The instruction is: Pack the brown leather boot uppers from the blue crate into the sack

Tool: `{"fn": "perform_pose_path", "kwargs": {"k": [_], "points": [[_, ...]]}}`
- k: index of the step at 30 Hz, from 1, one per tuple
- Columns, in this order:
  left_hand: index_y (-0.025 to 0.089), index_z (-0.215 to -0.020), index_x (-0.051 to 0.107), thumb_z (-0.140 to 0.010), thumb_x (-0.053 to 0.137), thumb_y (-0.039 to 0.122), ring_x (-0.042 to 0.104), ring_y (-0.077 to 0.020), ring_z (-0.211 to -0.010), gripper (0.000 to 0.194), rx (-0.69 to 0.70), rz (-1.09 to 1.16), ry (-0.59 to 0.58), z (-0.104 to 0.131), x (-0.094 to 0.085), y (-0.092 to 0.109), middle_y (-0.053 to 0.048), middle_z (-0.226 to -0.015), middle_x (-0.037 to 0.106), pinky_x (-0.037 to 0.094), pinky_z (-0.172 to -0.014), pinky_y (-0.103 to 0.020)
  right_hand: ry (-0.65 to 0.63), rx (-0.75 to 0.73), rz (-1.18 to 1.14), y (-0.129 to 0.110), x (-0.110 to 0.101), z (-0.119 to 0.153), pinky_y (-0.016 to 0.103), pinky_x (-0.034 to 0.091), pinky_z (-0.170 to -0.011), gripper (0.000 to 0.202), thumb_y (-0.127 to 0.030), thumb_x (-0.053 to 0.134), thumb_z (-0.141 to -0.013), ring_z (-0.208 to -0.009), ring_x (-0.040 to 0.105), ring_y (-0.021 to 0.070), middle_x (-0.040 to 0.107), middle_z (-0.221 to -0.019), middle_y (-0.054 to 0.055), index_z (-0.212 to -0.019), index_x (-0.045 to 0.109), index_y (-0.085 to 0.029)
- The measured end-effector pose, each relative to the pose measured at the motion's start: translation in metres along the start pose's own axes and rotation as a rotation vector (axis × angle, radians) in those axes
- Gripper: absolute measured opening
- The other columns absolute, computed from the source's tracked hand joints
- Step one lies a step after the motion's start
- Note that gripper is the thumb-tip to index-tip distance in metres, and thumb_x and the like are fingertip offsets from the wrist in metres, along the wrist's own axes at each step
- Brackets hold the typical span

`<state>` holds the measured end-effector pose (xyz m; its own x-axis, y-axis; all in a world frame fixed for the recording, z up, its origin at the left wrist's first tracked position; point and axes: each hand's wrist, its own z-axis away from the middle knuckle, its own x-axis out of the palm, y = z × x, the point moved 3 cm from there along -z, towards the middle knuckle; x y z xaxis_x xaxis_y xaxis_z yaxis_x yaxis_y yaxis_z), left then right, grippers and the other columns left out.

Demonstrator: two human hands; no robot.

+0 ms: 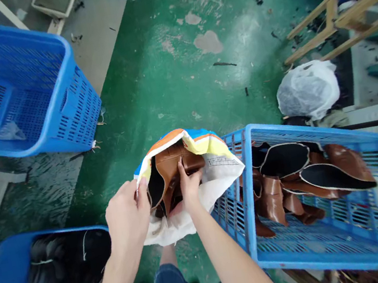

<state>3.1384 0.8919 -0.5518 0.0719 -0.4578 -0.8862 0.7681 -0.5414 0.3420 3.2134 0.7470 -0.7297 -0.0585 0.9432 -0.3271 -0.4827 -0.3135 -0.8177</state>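
Left hand (126,213) pinched the sack (221,187) rim | right hand (191,185) had its thumb on brown leather (168,164), grip hidden from me | leather lay inside, right hand nearer, long axis unclear

Beside the left hand (126,213), the sack (221,170) is white, its rim marked orange, blue and yellow. Under the right hand (191,185), the boot (169,162) is brown, black inside. Right of that hand, the slotted crate (342,261) is blue, the boots in it (274,199) brown with black linings and pale edges. Beyond both hands, the floor (179,84) is green with greyish patches.
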Motion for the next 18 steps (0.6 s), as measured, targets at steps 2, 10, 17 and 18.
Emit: {"fn": "perform_pose_path", "kwargs": {"k": [2, 10, 17, 18], "points": [[0.019, -0.063, 0.043, -0.098, 0.039, 0.04, 0.037, -0.0111, -0.054, 0.041, 0.015, 0.034, 0.031, 0.008, 0.001, -0.004, 0.003, -0.061, 0.043, 0.022, -0.056, -0.027, 0.05, -0.163, 0.128, -0.026, -0.014, 0.008, 0.058, 0.016, -0.12, 0.072, -0.05, 0.051, -0.095, -0.146, 0.023, 0.037, 0.032, -0.153, 0.028, -0.148, 0.027, -0.006], [0.018, -0.063, 0.049, -0.095, 0.049, 0.041, 0.038, -0.0092, -0.055, 0.039, -0.006, 0.28, 0.1, 0.013, -0.001, -0.024, 0.004, -0.059, 0.042, 0.03, -0.054, -0.023, -0.571, -0.746, 0.586, -0.045, 0.032, -0.01, 0.059, 0.009, -0.122, 0.05, -0.054, 0.053, -0.096, -0.145, 0.032, 0.0325, 0.051, -0.149, 0.01, -0.137, 0.057, -0.025], [0.018, -0.063, 0.051, -0.09, 0.054, 0.045, 0.038, -0.0102, -0.056, 0.038, -0.109, 0.443, 0.075, 0.012, -0.004, -0.035, 0.004, -0.059, 0.042, 0.03, -0.049, -0.021, -0.798, -0.748, 0.808, 0.044, 0.079, 0.006, 0.064, 0.006, -0.121, 0.051, -0.031, 0.06, -0.096, -0.15, 0.025, 0.0318, 0.036, -0.16, 0.009, -0.145, 0.047, -0.028], [0.018, -0.062, 0.05, -0.091, 0.053, 0.042, 0.037, -0.01, -0.056, 0.037, -0.05, 0.416, 0.048, 0.019, -0.003, -0.036, 0.004, -0.058, 0.041, 0.03, -0.049, -0.021, -0.801, -0.719, 0.821, 0.05, 0.087, 0.003, 0.065, 0.013, -0.12, 0.047, -0.034, 0.06, -0.096, -0.146, 0.032, 0.0323, 0.042, -0.156, 0.01, -0.141, 0.052, -0.025]]}}
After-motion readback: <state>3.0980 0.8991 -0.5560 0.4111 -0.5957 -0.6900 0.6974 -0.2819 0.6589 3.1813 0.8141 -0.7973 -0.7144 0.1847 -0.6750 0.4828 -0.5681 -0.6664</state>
